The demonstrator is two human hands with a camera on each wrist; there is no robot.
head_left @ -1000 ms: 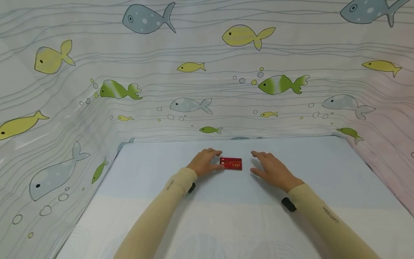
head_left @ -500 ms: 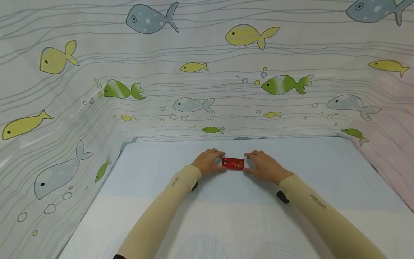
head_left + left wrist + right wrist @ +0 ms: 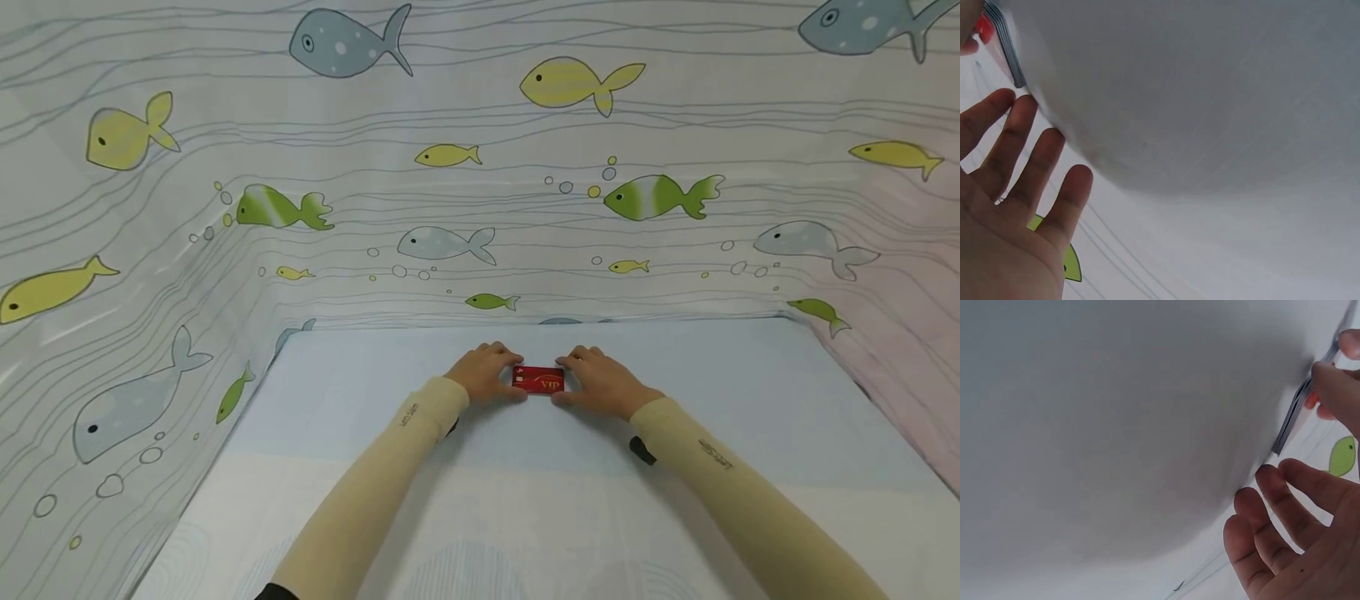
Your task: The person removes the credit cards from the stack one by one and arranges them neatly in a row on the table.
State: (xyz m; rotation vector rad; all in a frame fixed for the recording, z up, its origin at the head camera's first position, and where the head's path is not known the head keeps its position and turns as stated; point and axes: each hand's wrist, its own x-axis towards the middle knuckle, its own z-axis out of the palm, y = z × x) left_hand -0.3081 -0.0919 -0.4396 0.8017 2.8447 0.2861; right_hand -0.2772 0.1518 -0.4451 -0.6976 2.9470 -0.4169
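Observation:
A stack of cards (image 3: 537,380), its top card red with gold "VIP" lettering, lies flat on the pale surface in the head view. Layered edges of the cards (image 3: 1010,53) show in the left wrist view, and more of the stack (image 3: 1294,419) in the right wrist view. At its left end my left hand (image 3: 482,373) holds it, thumb at the near corner and forefinger at the far one. My right hand (image 3: 602,383) grips the right end likewise. The other fingers of both hands stay spread away from the cards.
The pale blue and white tabletop (image 3: 480,475) stretches around the hands. Behind and at the sides rises a cloth wall (image 3: 360,150) printed with fish and wavy lines. Dark straps (image 3: 642,450) sit at the sleeves.
My right hand has moved left to the right end of the cards, from a gap one second ago. My left hand has closed in slightly at the left end. The stack stays flat.

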